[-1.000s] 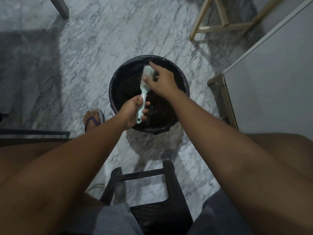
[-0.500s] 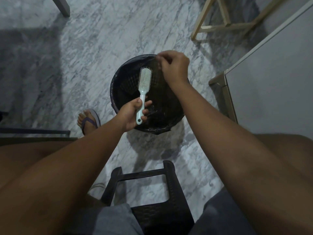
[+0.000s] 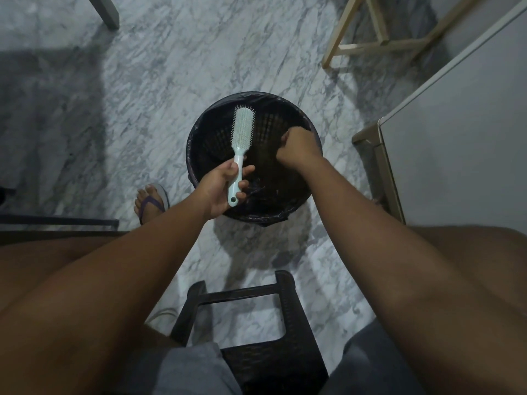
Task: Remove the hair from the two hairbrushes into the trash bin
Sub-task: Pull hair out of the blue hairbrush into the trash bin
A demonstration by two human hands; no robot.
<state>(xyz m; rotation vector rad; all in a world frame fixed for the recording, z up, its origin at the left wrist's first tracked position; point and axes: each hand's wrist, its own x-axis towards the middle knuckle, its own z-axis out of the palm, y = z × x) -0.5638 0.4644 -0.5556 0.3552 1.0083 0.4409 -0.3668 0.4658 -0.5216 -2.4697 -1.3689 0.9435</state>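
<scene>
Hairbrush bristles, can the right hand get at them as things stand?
Probably yes: the left hand holds the hairbrush by its handle over the trash bin, bristles bare, and nothing lies between them and the right hand.

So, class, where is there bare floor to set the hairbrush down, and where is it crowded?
Bare marble floor lies wide beyond the trash bin, between the sandalled foot and the wooden frame. A smaller patch lies between bin and dark stool. Crowded: over the bin, where the left hand grips the hairbrush beside the right hand.
</scene>
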